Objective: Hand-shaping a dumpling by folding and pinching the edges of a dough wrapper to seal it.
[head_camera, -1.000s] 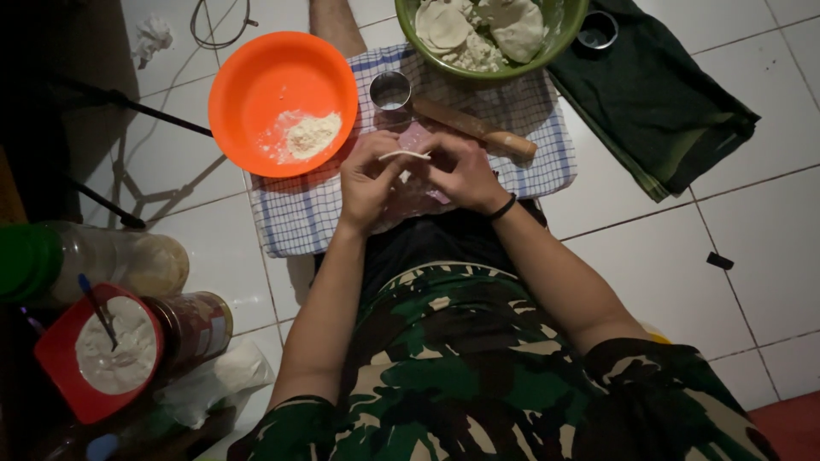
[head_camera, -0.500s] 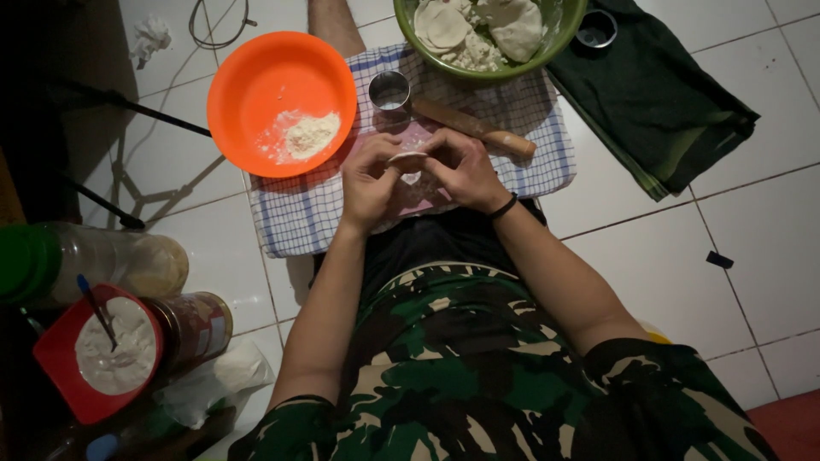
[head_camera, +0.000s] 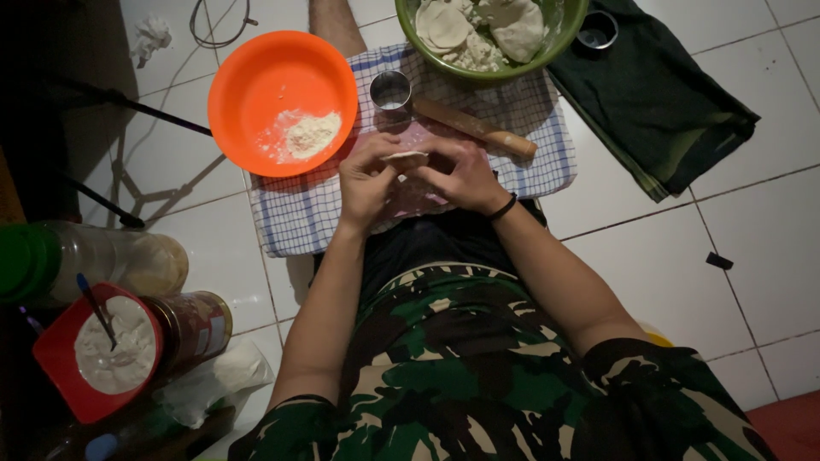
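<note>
My left hand (head_camera: 366, 177) and my right hand (head_camera: 462, 174) meet over my lap, both pinching a small pale piece of dough (head_camera: 404, 157) between their fingertips. A black band circles my right wrist. Under the hands a pink board (head_camera: 410, 196) lies on a blue-and-white checked cloth (head_camera: 299, 213). A wooden rolling pin (head_camera: 474, 126) lies just beyond my right hand. A round metal cutter (head_camera: 390, 88) stands beyond the dough.
An orange bowl (head_camera: 256, 77) with some flour sits at the left. A green bowl (head_camera: 487, 72) of dough pieces is at the top. A dark green cloth (head_camera: 658, 111) lies right. A red cup (head_camera: 55, 358) of white filling, jars and a plastic bottle (head_camera: 94, 260) stand lower left.
The hands have drawn closer together around the dough piece and shifted slightly; the fingers are folding it. Everything else stays where it was.
</note>
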